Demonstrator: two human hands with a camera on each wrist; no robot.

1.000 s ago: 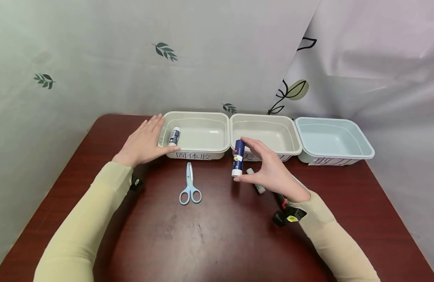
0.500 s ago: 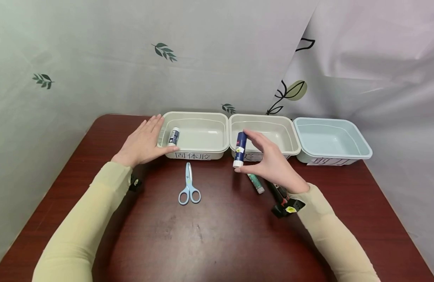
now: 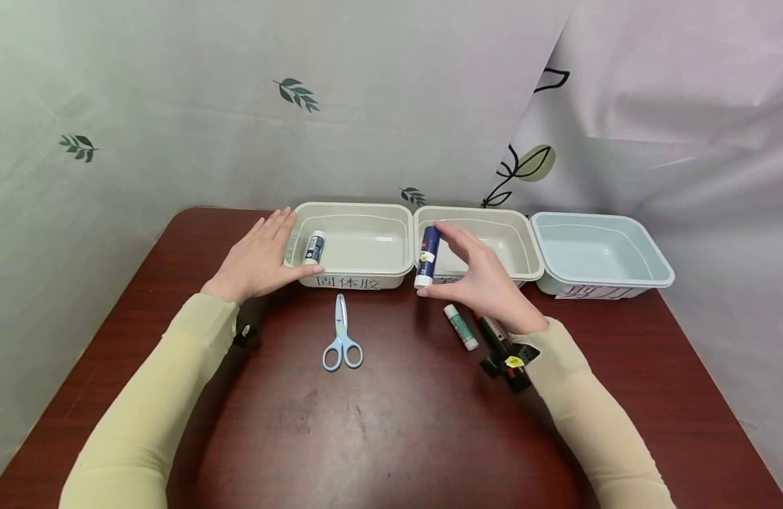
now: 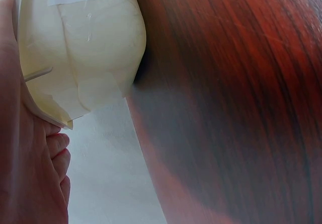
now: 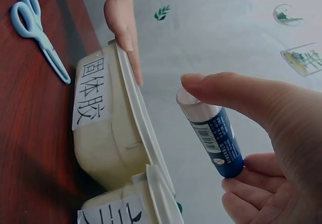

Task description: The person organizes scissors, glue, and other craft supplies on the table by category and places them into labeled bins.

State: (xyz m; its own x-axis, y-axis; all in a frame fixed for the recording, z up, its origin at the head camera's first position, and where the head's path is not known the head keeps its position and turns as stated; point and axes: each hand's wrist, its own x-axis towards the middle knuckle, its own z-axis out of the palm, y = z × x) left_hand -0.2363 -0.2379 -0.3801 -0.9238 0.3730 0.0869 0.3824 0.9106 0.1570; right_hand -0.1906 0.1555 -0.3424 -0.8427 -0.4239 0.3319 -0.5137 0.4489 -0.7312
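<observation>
Between thumb and fingertips, my right hand (image 3: 489, 286) pinches a dark blue glue stick (image 3: 428, 256) by its two ends, white end down. It is raised in front of the spot where the left and middle bins meet. In the right wrist view, the thumb presses the white end of the glue stick (image 5: 214, 133). My left hand (image 3: 254, 258) rests on the left end of the left cream bin (image 3: 366, 271), fingers extended and thumb along the front rim. Inside that bin, by the thumb, lies another glue stick (image 3: 315, 247).
A middle cream bin (image 3: 525, 274) and a light blue bin (image 3: 610, 281) continue the row; all three carry paper labels. Light blue scissors (image 3: 341, 336) and a green glue stick (image 3: 460, 327) lie in front on the table (image 3: 366, 445). A black-and-red object (image 3: 493, 332) is partly hidden beneath my right wrist.
My right hand has moved away from me and up with the blue glue stick, then slightly left, uncovering the green glue stick. The left hand stays in place.
</observation>
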